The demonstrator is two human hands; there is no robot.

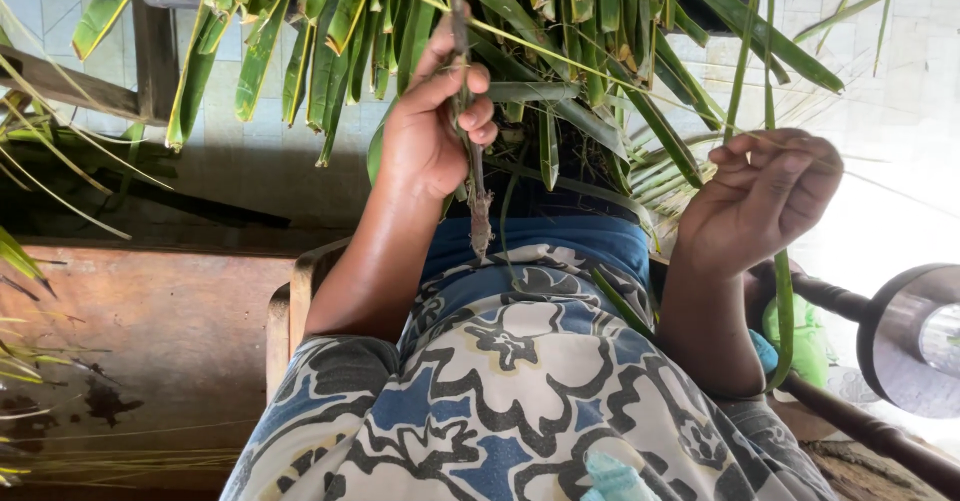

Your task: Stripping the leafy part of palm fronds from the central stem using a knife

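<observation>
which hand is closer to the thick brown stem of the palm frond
The left hand: it is wrapped around the stem, gripping it. The right hand is off to the side, apart from the stem, pinching a thin leaf strip.

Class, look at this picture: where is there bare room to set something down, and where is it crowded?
Bare: the brown wooden surface left of the lap, bordered by leaf scraps. Crowded: the palm frond around the left hand and right hand.
</observation>
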